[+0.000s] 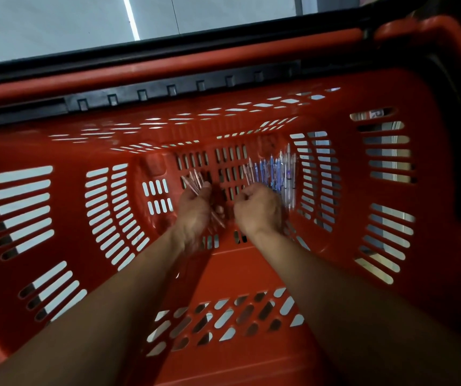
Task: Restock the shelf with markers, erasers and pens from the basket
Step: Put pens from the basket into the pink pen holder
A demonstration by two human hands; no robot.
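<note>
Both my hands reach deep into a red plastic basket with slotted walls. My left hand grips a bunch of several reddish clear pens; their tips stick out above the fist and their ends show below it. My right hand is curled at the near end of a row of several blue and white pens lying on the basket floor at the right. Whether its fingers hold any of them is hidden. The picture is blurred by motion.
The basket's black handle bar runs across its far rim. A pale tiled floor lies beyond. The basket floor between my hands is bare red plastic. No shelf shows in this view.
</note>
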